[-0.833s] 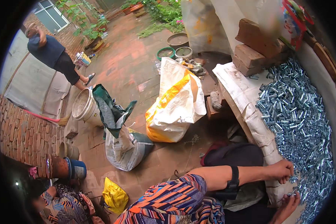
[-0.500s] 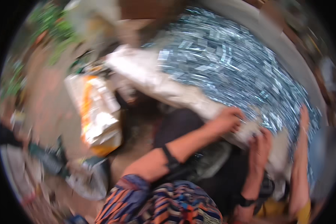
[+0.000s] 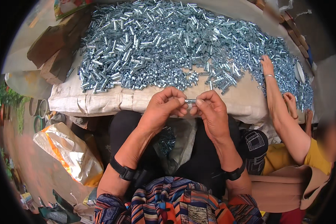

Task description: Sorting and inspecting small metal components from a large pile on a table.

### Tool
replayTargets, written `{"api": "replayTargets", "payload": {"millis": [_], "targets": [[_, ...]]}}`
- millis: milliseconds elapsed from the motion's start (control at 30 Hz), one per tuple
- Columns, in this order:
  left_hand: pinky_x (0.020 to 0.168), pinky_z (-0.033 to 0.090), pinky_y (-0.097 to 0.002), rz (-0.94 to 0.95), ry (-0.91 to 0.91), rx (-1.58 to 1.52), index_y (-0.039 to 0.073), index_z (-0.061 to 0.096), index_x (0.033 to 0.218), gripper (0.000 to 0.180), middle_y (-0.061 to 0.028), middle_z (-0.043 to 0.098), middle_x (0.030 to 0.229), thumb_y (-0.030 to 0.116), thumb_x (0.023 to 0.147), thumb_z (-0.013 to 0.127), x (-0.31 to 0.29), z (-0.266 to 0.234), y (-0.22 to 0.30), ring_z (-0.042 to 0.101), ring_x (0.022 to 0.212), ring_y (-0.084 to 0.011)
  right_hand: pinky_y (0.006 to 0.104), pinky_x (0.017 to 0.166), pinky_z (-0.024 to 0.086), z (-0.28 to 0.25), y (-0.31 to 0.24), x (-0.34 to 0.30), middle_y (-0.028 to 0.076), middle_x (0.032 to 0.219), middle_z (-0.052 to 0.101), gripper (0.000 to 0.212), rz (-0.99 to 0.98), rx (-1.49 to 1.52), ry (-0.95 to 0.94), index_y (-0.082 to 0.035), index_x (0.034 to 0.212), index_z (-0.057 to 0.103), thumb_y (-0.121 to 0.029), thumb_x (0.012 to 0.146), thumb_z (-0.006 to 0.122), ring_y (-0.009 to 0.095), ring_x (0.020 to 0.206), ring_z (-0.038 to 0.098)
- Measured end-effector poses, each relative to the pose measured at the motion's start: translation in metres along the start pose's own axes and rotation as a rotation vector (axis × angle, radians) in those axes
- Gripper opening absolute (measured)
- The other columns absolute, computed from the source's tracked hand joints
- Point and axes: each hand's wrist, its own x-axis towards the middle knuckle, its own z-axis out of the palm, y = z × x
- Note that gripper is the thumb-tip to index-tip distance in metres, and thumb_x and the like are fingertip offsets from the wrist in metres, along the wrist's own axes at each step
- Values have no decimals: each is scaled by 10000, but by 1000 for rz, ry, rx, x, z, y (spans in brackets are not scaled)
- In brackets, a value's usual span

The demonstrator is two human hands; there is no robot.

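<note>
- One small, silvery metal piece (image 3: 190,100) was held between two hands, above the near edge of the pale cloth (image 3: 242,100).
- Its long axis ran left to right, nearly level, one end toward each hand; which end was its front could not be told.
- The left hand (image 3: 162,107) pinched its left end between thumb and fingers.
- The right hand (image 3: 213,112) gripped its right end likewise.
- Two black wrist straps (image 3: 122,170) showed, one per arm.
- One heap of metal parts (image 3: 153,41), too many to count, spread across the cloth.
- One translucent bag (image 3: 183,149) sat between the knees, more parts inside.
- One co-worker's hand (image 3: 267,66) touched the heap at right.
- One orange-striped sack (image 3: 63,147) stood at left.
</note>
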Motion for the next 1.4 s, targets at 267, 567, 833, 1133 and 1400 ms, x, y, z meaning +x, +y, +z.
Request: {"api": "replayTargets", "payload": {"millis": [267,567,833,1133,1400], "targets": [[699,500,-229,144,0,243,2,593,986,108,-27,629,853,95,931,588,-7,5,2,603,765,-86,256,678,517,1,2,-4,50,804,627,82,8,32,-15,-20,976,551,-88,941,582,112,715,618],[700,483,-232,224,-8,429,-7,602,962,93,-9,620,837,77,926,587,-8,9,5,580,781,-69,270,649,523,-4,1,-6,56,803,620,87,115,181,-40,-28,976,528,-108,962,556,128,693,616],[658,466,-280,235,39,662,8,614,913,55,-50,627,810,56,887,608,6,11,-7,586,741,-105,254,594,508,-7,6,-2,40,755,600,88,102,90,51,-39,936,524,-111,952,573,125,624,601],[661,479,-423,610,193,1386,50,596,832,57,-101,531,841,67,793,634,18,16,-17,579,789,-323,482,611,468,2,22,15,200,742,591,131,-400,-1049,88,-34,886,472,-68,857,595,424,699,589],[693,473,-451,474,307,1414,62,603,879,75,-129,592,862,102,816,615,9,-5,4,601,804,-352,447,579,480,-2,13,21,190,689,610,186,-320,-1040,29,-10,874,487,-124,856,633,376,653,626]]}}
